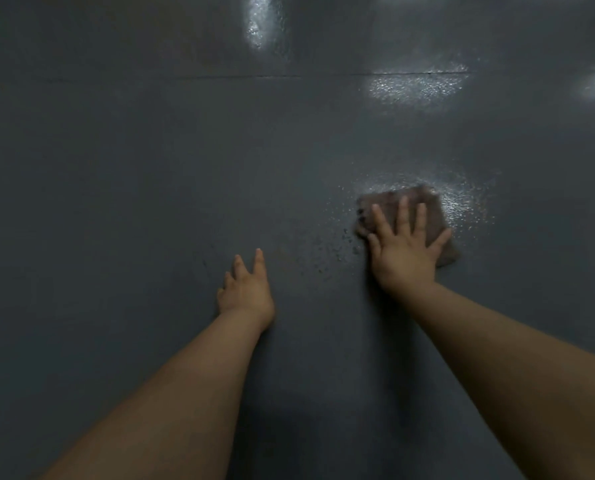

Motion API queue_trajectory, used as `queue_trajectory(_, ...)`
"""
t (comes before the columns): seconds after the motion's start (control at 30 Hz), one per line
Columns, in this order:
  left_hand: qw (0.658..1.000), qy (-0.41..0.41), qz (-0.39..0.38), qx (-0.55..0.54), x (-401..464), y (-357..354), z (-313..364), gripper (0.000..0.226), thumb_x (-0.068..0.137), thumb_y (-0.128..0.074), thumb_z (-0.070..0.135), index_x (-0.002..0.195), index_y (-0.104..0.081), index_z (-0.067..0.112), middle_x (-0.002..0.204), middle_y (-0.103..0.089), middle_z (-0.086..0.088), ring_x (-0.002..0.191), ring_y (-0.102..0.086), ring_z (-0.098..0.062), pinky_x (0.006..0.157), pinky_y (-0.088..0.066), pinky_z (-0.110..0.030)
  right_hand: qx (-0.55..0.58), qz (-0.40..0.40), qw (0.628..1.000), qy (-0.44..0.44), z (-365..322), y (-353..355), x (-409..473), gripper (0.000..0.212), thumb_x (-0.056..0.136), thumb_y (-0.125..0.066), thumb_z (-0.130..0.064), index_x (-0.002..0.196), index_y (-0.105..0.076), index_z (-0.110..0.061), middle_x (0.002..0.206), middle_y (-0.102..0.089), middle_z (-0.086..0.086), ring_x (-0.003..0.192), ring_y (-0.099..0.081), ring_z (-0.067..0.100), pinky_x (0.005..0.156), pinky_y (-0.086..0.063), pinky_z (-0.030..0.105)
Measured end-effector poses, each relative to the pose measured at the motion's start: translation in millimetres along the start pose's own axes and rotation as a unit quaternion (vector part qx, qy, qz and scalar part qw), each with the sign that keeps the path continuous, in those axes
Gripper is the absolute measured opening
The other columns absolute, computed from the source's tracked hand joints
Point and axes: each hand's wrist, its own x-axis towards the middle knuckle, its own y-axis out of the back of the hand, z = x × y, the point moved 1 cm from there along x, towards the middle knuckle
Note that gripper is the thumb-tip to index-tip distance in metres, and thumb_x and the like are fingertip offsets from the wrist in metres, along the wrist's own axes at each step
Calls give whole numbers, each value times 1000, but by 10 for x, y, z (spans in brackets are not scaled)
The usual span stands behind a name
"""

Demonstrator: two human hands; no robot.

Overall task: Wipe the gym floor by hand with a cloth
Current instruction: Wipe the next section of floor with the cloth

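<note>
- Forearms come up from the bottom edge of the view, both bare and stretched forward over the dark gym floor (123, 174); the two hands are well apart from each other.
- The left hand (246, 291) is the nearer one. It lies flat on the bare floor with straight fingers and holds nothing; I judge it serves as a support.
- The right hand (405, 249) reaches farther, forward and to the right. Its fingers are spread and straight, and the palm presses on the cloth (393, 206).
- The brownish cloth is folded flat under this hand, its long side running from left-far to right-near.
- Just beyond and right of the cloth a wet patch (465, 199) shines, so the next stroke probably goes forward-right.
- Farther away, a seam (240, 77) crosses the floor.
</note>
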Motion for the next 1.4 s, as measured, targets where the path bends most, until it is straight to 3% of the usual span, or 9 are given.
queue_trajectory(0.3, 998, 2, 45, -40, 132, 69, -165, 80, 94, -51, 22, 152, 5, 22, 159, 3, -12, 145, -9, -31, 114, -20, -40, -127, -51, 907, 399, -718, -697, -764, 49, 81, -32, -50, 121, -60, -43, 136, -55, 0, 127, -50, 24, 104, -30, 59)
queue_trajectory(0.43, 999, 9, 19, -36, 224, 94, -254, 90, 91, -58, 23, 151, 10, 27, 158, 13, -12, 145, -1, -36, 116, -16, -42, -83, 28, 953, 291, -390, -387, -176, 52, 85, -32, -46, 129, -56, -33, 143, -47, 8, 132, -44, 29, 106, -27, 56)
queue_trajectory(0.6, 999, 16, -27, 4, 269, 167, -421, 122, 75, -76, 42, 148, 21, 29, 155, 24, -15, 145, 6, -39, 117, -8, -45, 22, 70, 996, -51, -146, 57, 445, 51, 100, -24, -45, 149, -12, -40, 160, 9, 2, 146, 12, 23, 112, 4, 61)
queue_trajectory(0.7, 999, 13, -1, -42, 317, 199, -590, 101, 86, -67, 26, 151, 10, 26, 159, 10, -10, 146, -6, -32, 116, -16, -43, 51, 67, 989, -122, -395, 57, 478, 52, 101, -22, -44, 150, -8, -38, 159, 11, 3, 146, 14, 26, 111, 7, 63)
queue_trajectory(0.87, 986, 4, 84, -146, 356, 310, -764, 70, 93, -46, 13, 152, -9, 18, 156, -21, -4, 139, -30, -27, 111, -28, -37, -5, 34, 997, 73, -1186, -323, 43, 51, 99, -28, -43, 149, -17, -40, 160, -1, 8, 147, 4, 30, 111, 6, 60)
queue_trajectory(0.97, 978, 9, 106, -182, 343, 329, -817, 70, 92, -49, 19, 152, -13, 17, 154, -24, -5, 137, -32, -27, 109, -30, -36, -48, 18, 958, 284, -1634, -744, -541, 48, 86, -36, -45, 128, -57, -36, 145, -45, 9, 135, -38, 32, 108, -7, 56)
queue_trajectory(1.13, 975, 23, 128, -182, 326, 293, -898, 68, 95, -50, 29, 151, -14, 19, 155, -23, -2, 137, -32, -27, 107, -31, -36, -98, -28, 887, 450, -1646, -879, -725, 48, 84, -36, -47, 125, -58, -38, 136, -55, 4, 127, -50, 27, 104, -21, 51)
queue_trajectory(1.27, 983, 12, 95, -159, 329, 264, -931, 67, 93, -46, 14, 151, -15, 17, 157, -19, -3, 139, -27, -27, 111, -25, -32, -110, 14, 910, 399, -1458, -569, -76, 52, 83, -33, -48, 128, -57, -34, 140, -51, 7, 130, -47, 28, 105, -20, 47)
queue_trajectory(1.4, 978, 5, 97, -187, 346, 312, -971, 64, 94, -41, 8, 152, -15, 18, 155, -26, -4, 138, -29, -27, 112, -24, -31, -50, 61, 975, 208, -1347, -253, 356, 55, 95, -16, -53, 148, -24, -37, 160, -9, 5, 147, -3, 26, 114, 2, 52)
